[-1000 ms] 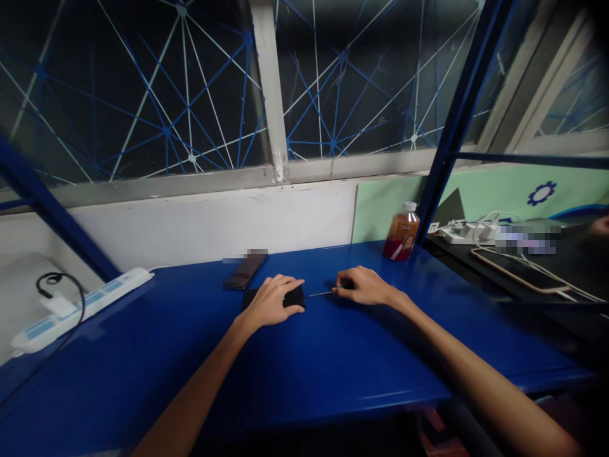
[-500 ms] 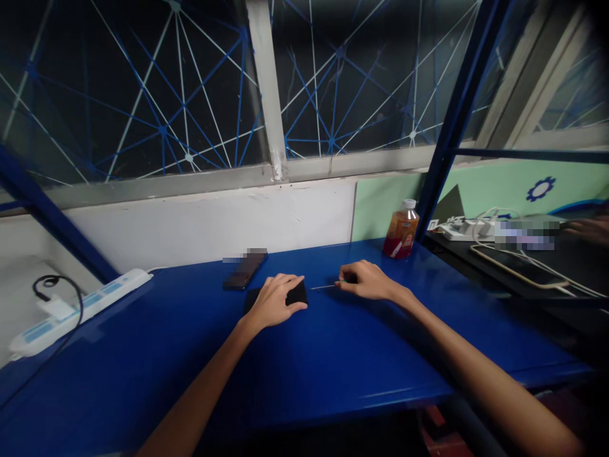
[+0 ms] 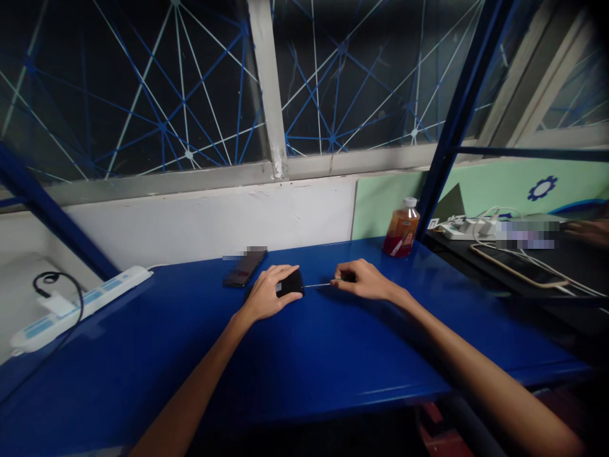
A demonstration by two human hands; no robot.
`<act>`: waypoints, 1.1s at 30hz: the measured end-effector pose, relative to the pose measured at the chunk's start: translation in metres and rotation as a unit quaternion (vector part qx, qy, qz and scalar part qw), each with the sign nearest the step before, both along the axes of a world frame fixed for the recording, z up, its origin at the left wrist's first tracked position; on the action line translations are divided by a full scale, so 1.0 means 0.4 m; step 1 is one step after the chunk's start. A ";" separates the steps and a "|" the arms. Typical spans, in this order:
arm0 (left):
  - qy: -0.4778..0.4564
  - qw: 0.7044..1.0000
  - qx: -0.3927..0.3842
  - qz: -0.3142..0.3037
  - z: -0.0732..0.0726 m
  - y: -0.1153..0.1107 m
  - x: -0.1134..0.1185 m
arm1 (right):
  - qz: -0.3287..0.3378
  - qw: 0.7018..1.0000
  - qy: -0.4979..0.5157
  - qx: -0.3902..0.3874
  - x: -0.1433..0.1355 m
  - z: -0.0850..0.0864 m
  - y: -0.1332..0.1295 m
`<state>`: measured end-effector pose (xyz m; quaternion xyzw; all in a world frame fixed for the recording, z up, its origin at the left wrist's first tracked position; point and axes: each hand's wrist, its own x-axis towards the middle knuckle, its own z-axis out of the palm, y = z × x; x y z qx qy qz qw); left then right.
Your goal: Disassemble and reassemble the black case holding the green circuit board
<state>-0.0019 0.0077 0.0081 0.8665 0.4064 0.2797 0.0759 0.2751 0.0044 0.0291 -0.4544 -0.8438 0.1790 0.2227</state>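
A black flat device, phone-like point(image 3: 291, 284), lies on the blue table point(image 3: 304, 368) under my left hand point(image 3: 269, 293). Its thumb and fingers are spread along the device's two long edges, holding it. My right hand point(image 3: 359, 279) pinches a thin metal rod point(image 3: 318, 285), perhaps a screwdriver shaft, whose tip points left and reaches the device's right end. Whether the tip touches it is too small to tell. Behind my left hand lies a second dark phone point(image 3: 246, 268), touched by neither hand.
A bottle with an orange and red label point(image 3: 402, 228) stands at the back right. A white power strip point(image 3: 85, 308) with a black cable is at the left. On the black desk at right are a phone point(image 3: 518, 265), cables and a person's hand point(image 3: 590, 231).
My left hand and the black device have shifted slightly left and back. The rod has moved a little left with my right hand, its tip now at the device's end.
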 end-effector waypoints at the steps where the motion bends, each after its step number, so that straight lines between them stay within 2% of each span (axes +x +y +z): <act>1: -0.001 1.000 0.001 -0.001 0.000 -0.001 0.001 | -0.001 1.000 -0.002 0.001 -0.001 0.000 0.000; 8: 0.001 1.000 -0.005 -0.004 0.005 -0.004 0.001 | -0.002 1.000 -0.012 0.013 0.001 0.001 0.001; 18: 0.005 1.000 -0.006 -0.010 0.002 -0.005 0.005 | 0.007 1.000 0.013 -0.010 0.012 -0.001 0.008; 27: 0.037 0.999 0.002 -0.013 -0.014 -0.005 0.009 | 0.025 0.998 -0.002 -0.064 0.027 -0.028 0.036; 33: 0.033 0.999 0.029 -0.002 -0.023 -0.007 0.009 | 0.059 0.994 0.029 -0.093 0.022 -0.037 0.035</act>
